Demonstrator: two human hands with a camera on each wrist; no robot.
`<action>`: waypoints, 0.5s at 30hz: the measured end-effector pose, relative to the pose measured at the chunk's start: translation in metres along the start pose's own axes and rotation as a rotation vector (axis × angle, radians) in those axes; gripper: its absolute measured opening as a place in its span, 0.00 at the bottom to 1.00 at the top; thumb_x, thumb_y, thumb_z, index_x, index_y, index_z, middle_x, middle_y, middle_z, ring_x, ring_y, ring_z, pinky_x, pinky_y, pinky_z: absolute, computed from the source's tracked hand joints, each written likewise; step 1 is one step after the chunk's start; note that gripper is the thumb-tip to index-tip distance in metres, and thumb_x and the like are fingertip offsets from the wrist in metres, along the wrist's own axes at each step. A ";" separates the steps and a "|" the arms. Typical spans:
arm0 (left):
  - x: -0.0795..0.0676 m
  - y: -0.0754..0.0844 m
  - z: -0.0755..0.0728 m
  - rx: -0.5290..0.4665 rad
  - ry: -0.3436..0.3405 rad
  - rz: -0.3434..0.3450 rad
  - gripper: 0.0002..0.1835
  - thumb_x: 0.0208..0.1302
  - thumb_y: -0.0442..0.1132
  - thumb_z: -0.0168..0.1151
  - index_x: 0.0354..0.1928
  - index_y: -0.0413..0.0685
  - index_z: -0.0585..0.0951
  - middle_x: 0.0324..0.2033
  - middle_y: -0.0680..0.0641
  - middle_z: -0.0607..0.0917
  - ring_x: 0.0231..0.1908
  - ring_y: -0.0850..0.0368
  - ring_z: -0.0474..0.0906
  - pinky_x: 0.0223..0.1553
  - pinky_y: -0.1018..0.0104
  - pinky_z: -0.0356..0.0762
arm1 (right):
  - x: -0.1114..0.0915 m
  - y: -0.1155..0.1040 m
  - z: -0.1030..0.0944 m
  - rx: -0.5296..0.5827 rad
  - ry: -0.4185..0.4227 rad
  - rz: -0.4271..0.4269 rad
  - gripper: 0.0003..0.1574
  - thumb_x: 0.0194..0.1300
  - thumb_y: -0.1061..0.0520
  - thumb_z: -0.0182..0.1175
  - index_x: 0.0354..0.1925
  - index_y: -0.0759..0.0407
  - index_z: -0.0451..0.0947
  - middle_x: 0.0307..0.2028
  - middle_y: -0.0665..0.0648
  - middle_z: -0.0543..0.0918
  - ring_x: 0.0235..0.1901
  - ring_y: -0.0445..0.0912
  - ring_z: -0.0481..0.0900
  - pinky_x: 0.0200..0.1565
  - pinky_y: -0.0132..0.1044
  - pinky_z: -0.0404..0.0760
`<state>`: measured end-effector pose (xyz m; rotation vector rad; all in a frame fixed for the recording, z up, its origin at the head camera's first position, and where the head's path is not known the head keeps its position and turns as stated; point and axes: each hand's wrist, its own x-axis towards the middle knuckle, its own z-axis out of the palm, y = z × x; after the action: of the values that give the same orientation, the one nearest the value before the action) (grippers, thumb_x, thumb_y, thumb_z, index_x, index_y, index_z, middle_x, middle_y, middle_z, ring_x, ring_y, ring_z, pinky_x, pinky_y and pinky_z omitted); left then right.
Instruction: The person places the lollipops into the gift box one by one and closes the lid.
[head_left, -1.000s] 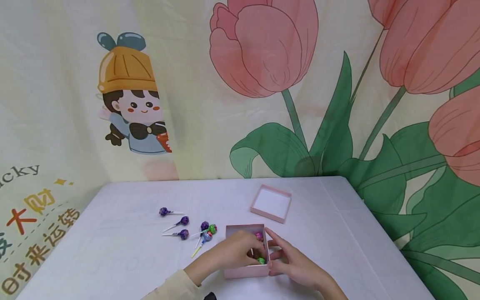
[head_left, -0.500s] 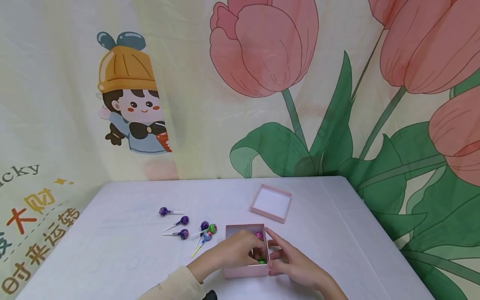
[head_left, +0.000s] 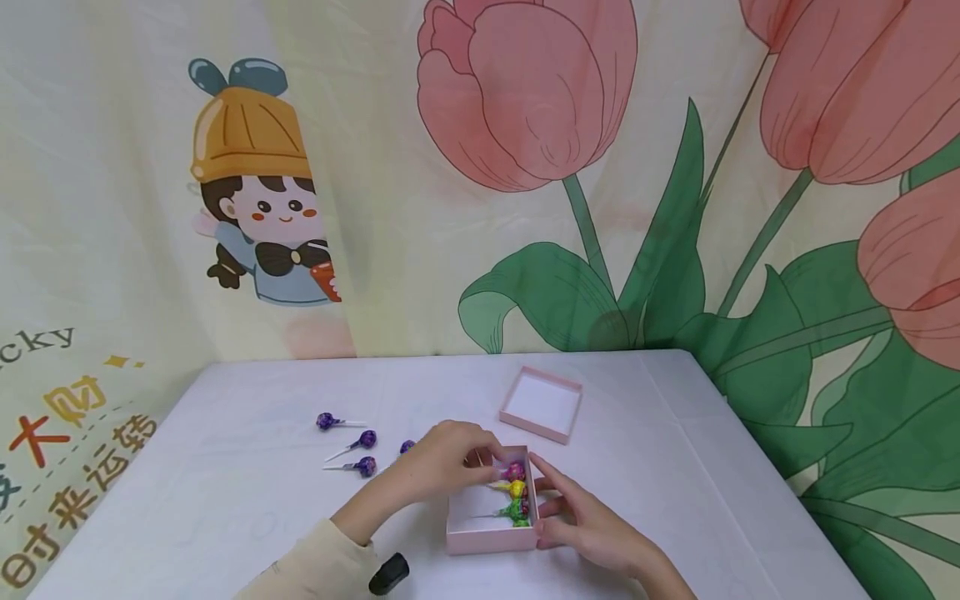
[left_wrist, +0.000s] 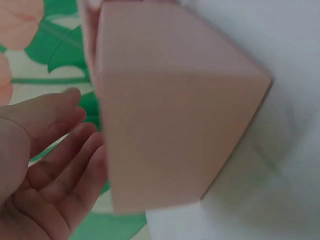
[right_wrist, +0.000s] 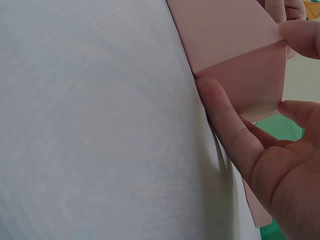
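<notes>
A pink box (head_left: 491,542) stands without its lid on the table, with pink (head_left: 514,472), yellow (head_left: 517,489) and green lollipops (head_left: 516,510) lying along its right inner side. Over the box's far left part hovers my left hand (head_left: 448,457), its fingers loosely bent. The left wrist view shows nothing in this hand (left_wrist: 55,165), beside the box wall (left_wrist: 165,140). My right hand (head_left: 588,525) rests against the box's right side, thumb near the front corner. In the right wrist view its fingertips (right_wrist: 212,87) touch the pink wall (right_wrist: 250,80).
Three purple lollipops (head_left: 365,467) lie on the white table (head_left: 225,500) to the left. Another purple lollipop (head_left: 407,447) peeks out behind my left hand. The pink lid (head_left: 542,404) lies behind the box. A printed curtain (head_left: 390,208) hangs at the table's back.
My left hand has come up out of the box and moved left and away from me, uncovering the lollipops inside and covering some on the table. My right hand stays at the box.
</notes>
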<state>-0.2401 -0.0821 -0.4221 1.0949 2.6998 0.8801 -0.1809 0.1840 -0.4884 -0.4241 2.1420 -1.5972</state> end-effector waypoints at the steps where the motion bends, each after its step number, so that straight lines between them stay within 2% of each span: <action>1: -0.001 -0.003 -0.006 0.012 0.028 -0.015 0.07 0.69 0.40 0.74 0.46 0.51 0.90 0.32 0.61 0.85 0.33 0.66 0.78 0.38 0.70 0.80 | 0.000 -0.001 0.000 -0.004 0.005 0.005 0.55 0.72 0.52 0.67 0.86 0.36 0.49 0.72 0.64 0.68 0.58 0.52 0.78 0.52 0.40 0.87; 7: -0.013 -0.024 -0.040 0.045 0.137 -0.128 0.07 0.71 0.42 0.71 0.48 0.54 0.89 0.33 0.61 0.85 0.35 0.64 0.79 0.38 0.67 0.81 | -0.001 0.000 0.000 -0.017 0.017 0.003 0.56 0.72 0.52 0.68 0.85 0.34 0.49 0.72 0.64 0.68 0.58 0.53 0.78 0.53 0.38 0.86; 15: -0.030 -0.056 -0.074 0.123 0.211 -0.249 0.10 0.74 0.45 0.68 0.52 0.53 0.88 0.36 0.55 0.88 0.39 0.59 0.82 0.41 0.59 0.83 | 0.000 -0.001 0.001 -0.008 0.013 0.011 0.55 0.73 0.51 0.68 0.85 0.34 0.49 0.72 0.64 0.68 0.58 0.52 0.77 0.53 0.38 0.87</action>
<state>-0.2733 -0.1697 -0.3946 0.6955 3.0119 0.8392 -0.1802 0.1831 -0.4874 -0.4047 2.1577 -1.5902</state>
